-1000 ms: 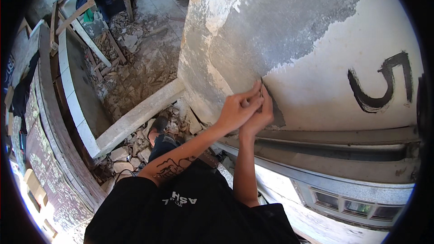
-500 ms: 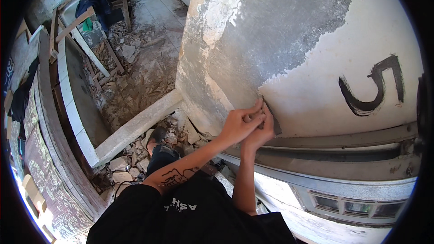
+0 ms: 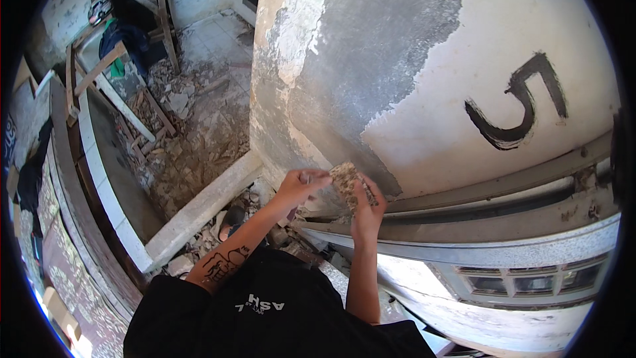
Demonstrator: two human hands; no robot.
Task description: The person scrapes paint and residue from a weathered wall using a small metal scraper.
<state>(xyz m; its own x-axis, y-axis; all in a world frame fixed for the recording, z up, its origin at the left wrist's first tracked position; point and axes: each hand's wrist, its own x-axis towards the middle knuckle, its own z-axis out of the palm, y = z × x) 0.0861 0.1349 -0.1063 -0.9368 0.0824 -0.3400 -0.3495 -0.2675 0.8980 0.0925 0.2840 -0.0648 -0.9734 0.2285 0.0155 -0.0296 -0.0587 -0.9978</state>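
Observation:
A rough, crumbly grey-brown piece of plaster (image 3: 346, 182) is gripped in my right hand (image 3: 368, 207), its pitted side showing. My left hand (image 3: 299, 189) is closed, its fingertips at the left edge of that piece. A small dark end shows under the left palm; what it belongs to is hidden. Just beyond both hands stands the wall (image 3: 318, 116), where white paint has come off and left a large bare grey patch (image 3: 381, 40). To the right, a black brush-painted mark (image 3: 520, 106) covers part of the white paint.
Broken rubble (image 3: 192, 238) lies about my foot, beside a low concrete curb (image 3: 205, 205). More debris (image 3: 192, 159) spreads over the floor beyond. Wooden frames (image 3: 99, 69) with dark cloth stand at far left. A ledge (image 3: 464, 215) and window panes (image 3: 523, 283) are at lower right.
Both hands have come away from the wall toward me and moved apart. The piece of plaster now shows in my right hand. My view has shifted slightly.

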